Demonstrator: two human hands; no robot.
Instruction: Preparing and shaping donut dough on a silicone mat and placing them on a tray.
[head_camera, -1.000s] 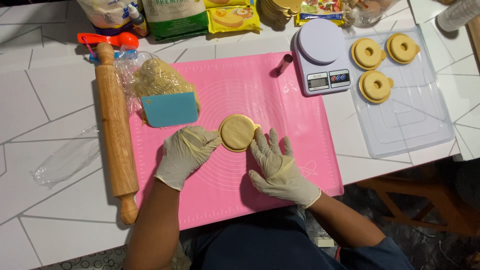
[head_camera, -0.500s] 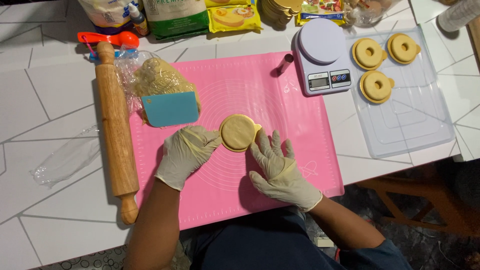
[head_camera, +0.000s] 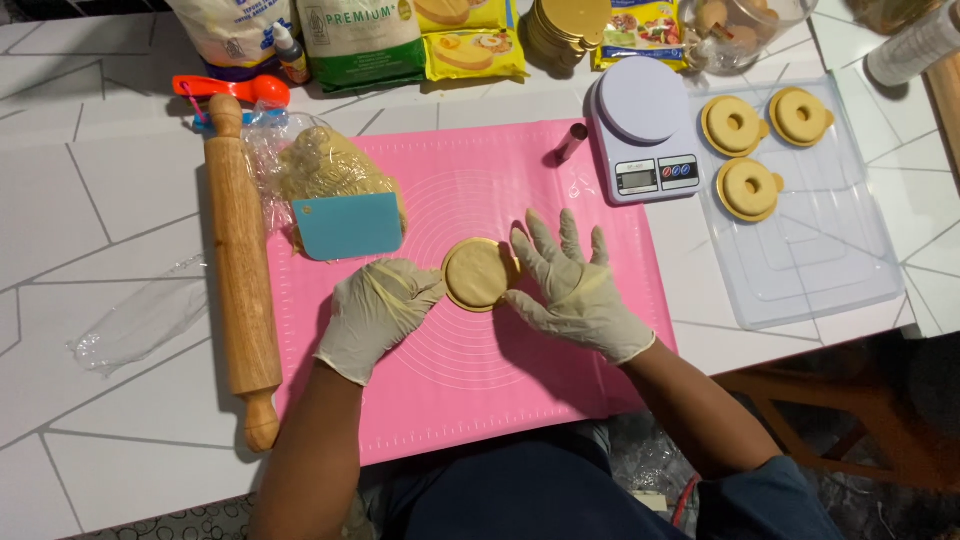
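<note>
Resting near the middle of the pink silicone mat, the round disc of dough sits on a thin golden base and looks flat and smooth on top. The left hand, in a pale glove, touches its left edge with curled fingers, pinching or steadying the rim. The right hand lies beside the right edge with the fingers spread out and relaxed, grasping nothing; only the thumb side meets the disc. I judge that the shaping of this piece is in hand: the edge is being pressed round and even. A next move would need a gentle turn of the disc and light, equal pressure, so the dough does not slip off its base. Just beyond lie a blue scraper on bagged dough, a wooden rolling pin at the left, a kitchen scale, and a clear tray with three ring-shaped pieces.
</note>
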